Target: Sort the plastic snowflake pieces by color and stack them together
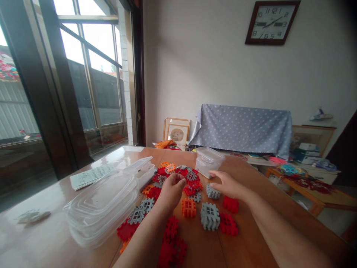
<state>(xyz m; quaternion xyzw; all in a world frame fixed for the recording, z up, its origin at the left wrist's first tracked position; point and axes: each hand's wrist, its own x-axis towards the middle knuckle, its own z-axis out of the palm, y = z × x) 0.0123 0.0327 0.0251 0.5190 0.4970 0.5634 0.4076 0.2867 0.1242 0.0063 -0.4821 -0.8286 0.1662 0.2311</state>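
Red, grey and orange interlocking plastic tiles (pixel 189 178) lie scattered on a wooden table (pixel 251 245). My left hand (pixel 171 191) hovers over the middle of the pile with its fingers curled in, pinched on something I cannot make out. My right hand (pixel 227 184) reaches in from the right with fingers apart, its fingertips touching a grey tile (pixel 212 192). An orange cube of joined tiles (pixel 189 207) and a grey cube (pixel 210 216) stand just in front of the hands. A clear lidded box (pixel 208 160) stands behind the pile.
A stack of clear plastic lids and containers (pixel 103 204) lies on the left of the table, with another clear box (pixel 142 169) and papers (pixel 90 175) behind it. Crumpled plastic (pixel 32 216) lies far left. A low table with clutter (pixel 304 176) stands beyond the right edge.
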